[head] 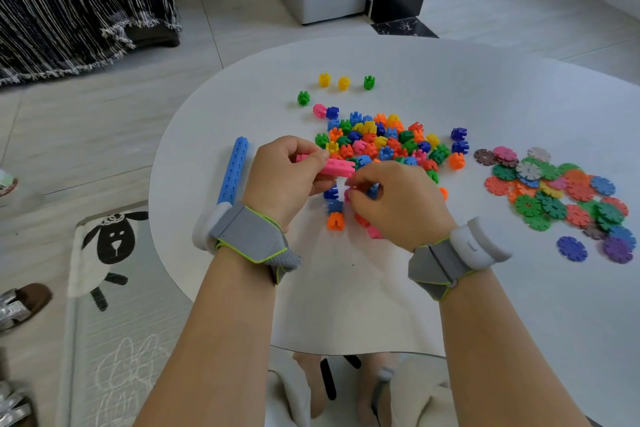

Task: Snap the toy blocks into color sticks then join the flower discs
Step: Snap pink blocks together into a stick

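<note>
With left hand (287,170), grips pink stick (337,166) in curled fingers, thumb on top, just above table (450,90). With right hand (398,199), pinches pink block (347,193) in tightly bent fingertips, just below stick's free end. Blue stick (233,172) flat at left; block pile (388,142) behind hands; flower discs (554,191) at right.

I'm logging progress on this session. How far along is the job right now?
Done: one blue stick lies finished on the table. In hand: the left hand holds a short pink stick while the right hand pinches a pink block just below it. Left: most loose blocks sit in a mixed pile, and the flower discs to the right look unjoined.
</note>
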Available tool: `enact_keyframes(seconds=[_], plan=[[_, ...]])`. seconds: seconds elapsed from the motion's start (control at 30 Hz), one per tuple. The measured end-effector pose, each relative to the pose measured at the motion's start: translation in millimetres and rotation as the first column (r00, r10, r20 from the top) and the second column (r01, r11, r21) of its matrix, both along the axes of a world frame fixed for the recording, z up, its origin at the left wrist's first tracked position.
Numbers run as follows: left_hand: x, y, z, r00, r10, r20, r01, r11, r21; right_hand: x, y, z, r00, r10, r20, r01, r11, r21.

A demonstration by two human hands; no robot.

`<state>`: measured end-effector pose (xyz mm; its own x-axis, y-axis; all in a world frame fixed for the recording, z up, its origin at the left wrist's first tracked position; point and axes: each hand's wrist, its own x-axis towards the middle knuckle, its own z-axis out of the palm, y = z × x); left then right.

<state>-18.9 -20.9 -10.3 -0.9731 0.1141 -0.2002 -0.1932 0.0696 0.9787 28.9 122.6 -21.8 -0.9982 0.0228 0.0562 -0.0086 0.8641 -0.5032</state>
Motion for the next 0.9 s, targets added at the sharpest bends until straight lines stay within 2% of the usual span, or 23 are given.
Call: enact_keyframes(seconds=[0.07, 0.13, 0.2, 0.5, 0.7, 0.9], plan=[[-0.1, -0.1, 0.0, 1.0, 0.008, 0.005, -0.008, 1.0, 0.012, -0.9, 2.4, -1.4, 0.993, -0.081, -0.085, 0.065, 0.982, -0.177], [-0.5, 0.1, -0.1, 1.0, 0.016, 0.012, -0.016, 1.0, 0.021, -0.1, 4.6, 1.5, 0.979, -0.19, -0.076, 0.138, 0.887, -0.44], [-0.8, 0.6, 0.1, 1.0, 0.017, 0.017, -0.017, 1.0, 0.023, 1.1, 5.4, 4.5, 0.971, -0.236, -0.049, 0.16, 0.782, -0.603], [-1.5, 1.2, 0.6, 1.0, 0.013, 0.021, -0.014, 0.999, 0.038, 0.7, 3.3, 9.3, 0.992, -0.127, -0.018, 0.081, 0.73, -0.679], [-3.3, -1.6, 1.4, 0.999, 0.039, 0.011, -0.039, 0.998, 0.051, 1.1, 3.0, 8.0, 0.987, -0.159, 0.014, 0.113, 0.635, -0.765], [-2.7, -3.0, 2.4, 0.999, 0.019, 0.035, -0.021, 0.998, 0.058, 3.3, 3.2, 10.0, 0.987, -0.162, 0.002, 0.105, 0.632, -0.768]])
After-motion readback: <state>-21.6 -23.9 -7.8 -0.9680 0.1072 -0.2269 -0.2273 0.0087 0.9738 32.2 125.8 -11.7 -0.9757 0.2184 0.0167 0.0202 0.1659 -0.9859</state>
